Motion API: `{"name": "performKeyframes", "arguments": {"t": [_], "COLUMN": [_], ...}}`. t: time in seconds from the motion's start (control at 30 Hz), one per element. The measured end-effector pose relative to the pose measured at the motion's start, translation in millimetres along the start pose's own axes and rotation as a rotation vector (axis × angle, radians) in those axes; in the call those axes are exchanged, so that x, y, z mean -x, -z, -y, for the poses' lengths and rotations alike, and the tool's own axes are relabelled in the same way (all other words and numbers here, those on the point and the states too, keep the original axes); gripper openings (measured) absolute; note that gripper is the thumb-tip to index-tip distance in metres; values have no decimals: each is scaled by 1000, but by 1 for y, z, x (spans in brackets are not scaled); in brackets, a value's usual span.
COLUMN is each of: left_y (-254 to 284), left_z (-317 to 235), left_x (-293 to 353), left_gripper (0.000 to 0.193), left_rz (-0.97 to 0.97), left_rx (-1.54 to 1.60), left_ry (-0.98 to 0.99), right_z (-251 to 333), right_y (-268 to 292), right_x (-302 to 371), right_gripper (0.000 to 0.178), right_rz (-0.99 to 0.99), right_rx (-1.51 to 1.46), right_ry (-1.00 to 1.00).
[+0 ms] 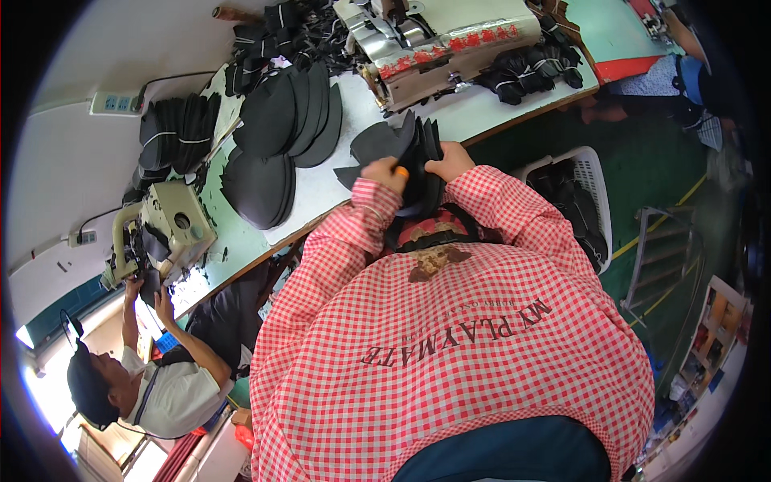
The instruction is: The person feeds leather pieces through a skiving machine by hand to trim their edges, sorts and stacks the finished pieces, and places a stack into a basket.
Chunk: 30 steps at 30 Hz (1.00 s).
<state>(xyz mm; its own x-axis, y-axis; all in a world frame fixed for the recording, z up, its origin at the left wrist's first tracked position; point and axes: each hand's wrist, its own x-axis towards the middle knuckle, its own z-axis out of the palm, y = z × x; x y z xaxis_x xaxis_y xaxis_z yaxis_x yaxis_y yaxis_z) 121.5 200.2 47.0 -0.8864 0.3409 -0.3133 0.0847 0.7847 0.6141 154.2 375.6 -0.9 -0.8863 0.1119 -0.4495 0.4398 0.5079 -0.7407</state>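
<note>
At the near edge of the white table (317,189), my right hand (451,162) grips the side of an upright bunch of black cut pieces (418,165), thumb and fingers closed on it. My left hand (384,173) is curled against the bunch's left side; something orange shows at one finger. Its fingertips are partly hidden. More flat black pieces (376,142) spread out just behind my left hand. To the left lie fanned stacks of rounded black pieces, one farther back (277,112) and one nearer (259,189).
A sewing machine (450,56) stands behind my hands, with tied black bundles (534,71) beside it. More tied bundles (178,132) lie far left. A white basket (596,181) holds dark pieces at my right. A co-worker (152,381) works at another machine (177,229) on the left.
</note>
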Motion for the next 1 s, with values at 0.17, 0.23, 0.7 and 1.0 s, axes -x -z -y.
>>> {"name": "performKeyframes", "arguments": {"t": [0.17,0.23,0.7,1.0], "left_y": [129,173,-4,-22], "left_z": [87,186,10,19], "left_x": [29,52,31,10], "left_gripper": [26,30,55,53], "left_rz": [-437,-559,-150,-120], "left_rx": [384,860,7,70], "left_ry": [76,275,-173,-222], "right_z": [-39,-23,-1,11], "right_y": [5,10,17,17], "right_x": [-5,-2,8,7], "right_gripper": [33,30,25,34], "right_rz": [-8,44,211,337], "right_rx": [-426,-532,-681,-721], "right_ry": [-43,-62,-67,-56]}}
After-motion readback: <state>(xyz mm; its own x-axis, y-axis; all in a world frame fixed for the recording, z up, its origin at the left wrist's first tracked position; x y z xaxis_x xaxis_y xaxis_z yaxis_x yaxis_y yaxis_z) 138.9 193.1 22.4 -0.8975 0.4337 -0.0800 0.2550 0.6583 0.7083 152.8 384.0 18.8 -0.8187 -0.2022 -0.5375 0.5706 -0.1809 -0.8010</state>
